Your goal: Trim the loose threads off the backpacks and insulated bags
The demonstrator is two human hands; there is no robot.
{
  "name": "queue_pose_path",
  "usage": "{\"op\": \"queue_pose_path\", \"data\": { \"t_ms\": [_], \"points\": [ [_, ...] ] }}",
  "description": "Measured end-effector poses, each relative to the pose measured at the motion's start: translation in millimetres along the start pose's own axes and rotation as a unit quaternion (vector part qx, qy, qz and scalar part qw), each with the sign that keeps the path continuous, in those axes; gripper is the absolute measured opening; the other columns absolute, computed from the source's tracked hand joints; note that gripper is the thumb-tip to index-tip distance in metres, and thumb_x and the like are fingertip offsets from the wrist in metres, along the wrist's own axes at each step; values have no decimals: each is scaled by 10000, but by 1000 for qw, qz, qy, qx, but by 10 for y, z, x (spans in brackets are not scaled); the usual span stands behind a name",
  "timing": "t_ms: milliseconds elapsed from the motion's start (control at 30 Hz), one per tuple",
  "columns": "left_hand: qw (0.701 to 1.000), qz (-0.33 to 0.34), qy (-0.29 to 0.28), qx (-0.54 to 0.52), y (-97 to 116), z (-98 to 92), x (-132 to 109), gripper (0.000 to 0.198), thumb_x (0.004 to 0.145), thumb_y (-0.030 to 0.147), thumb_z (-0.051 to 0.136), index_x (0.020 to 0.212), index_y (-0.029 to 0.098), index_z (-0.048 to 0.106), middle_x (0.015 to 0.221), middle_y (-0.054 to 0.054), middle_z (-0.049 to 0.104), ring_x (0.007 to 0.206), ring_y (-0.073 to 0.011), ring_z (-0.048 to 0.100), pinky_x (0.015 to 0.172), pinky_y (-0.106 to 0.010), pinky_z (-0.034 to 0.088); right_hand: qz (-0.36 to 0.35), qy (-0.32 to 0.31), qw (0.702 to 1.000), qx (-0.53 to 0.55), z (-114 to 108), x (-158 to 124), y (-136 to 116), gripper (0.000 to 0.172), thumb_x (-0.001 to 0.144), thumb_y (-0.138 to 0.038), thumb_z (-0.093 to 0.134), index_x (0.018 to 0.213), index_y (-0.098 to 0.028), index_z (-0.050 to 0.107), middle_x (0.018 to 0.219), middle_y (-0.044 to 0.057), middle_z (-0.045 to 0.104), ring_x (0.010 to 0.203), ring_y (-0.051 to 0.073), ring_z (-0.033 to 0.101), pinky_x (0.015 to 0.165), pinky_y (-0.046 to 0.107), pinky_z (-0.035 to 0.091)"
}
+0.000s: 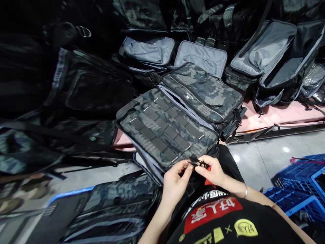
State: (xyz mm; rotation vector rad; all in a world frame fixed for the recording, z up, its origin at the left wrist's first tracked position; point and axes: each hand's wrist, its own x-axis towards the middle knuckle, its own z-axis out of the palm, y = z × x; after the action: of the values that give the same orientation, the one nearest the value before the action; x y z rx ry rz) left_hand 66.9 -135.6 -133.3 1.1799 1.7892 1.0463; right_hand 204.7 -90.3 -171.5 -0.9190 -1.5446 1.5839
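A camouflage backpack (162, 125) lies opened out in front of me, its webbing-covered panel towards me and its zipped front part (203, 91) folded away behind. At the panel's near edge, my left hand (177, 176) pinches a small dark strap end (193, 163) between thumb and fingertips. My right hand (212, 171) is closed around a small black-and-red tool (208, 168); its exact kind is mostly hidden by the fingers. The tool's black end meets the strap end close to the left fingertips. Both hands are close together over my lap.
Opened bags with grey lining (201, 57) stand behind, and more (264, 51) at the right on a pink bench (284, 117). Another camouflage bag (122, 200) lies at lower left. Blue plastic crates (299, 200) stand on the tiled floor at right.
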Motion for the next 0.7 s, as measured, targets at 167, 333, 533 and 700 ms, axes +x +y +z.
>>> {"op": "queue_pose_path", "data": {
  "t_ms": [167,333,533,700],
  "points": [
    [1000,16,8,12,-56,-23,-23,224,747,381,565,737,170,638,680,-10,639,629,-141,562,634,-248,455,-26,48,998,-20,-95,45,-84,226,770,-395,576,727,-175,548,605,-33,474,538,91,410,498,211,368],
    [999,16,29,34,-87,-27,-39,241,763,399,565,780,174,648,708,-18,660,654,-151,585,659,-258,462,-14,83,994,-66,-216,-3,-81,185,785,-355,575,739,-179,544,571,-48,442,515,88,386,483,210,346],
    [991,53,73,97,-127,18,-52,233,788,383,527,739,188,645,662,-6,651,614,-147,573,638,-258,462,-16,71,988,-138,-188,-94,-90,180,773,-357,593,788,-179,578,573,-43,509,479,78,416,463,204,359],
    [985,71,106,112,-99,-12,-92,199,794,351,534,727,192,633,661,1,639,604,-133,557,619,-244,451,-30,85,984,-156,-182,-76,-103,182,770,-359,593,795,-179,592,599,-31,556,467,75,425,451,201,366]
  ]
}}
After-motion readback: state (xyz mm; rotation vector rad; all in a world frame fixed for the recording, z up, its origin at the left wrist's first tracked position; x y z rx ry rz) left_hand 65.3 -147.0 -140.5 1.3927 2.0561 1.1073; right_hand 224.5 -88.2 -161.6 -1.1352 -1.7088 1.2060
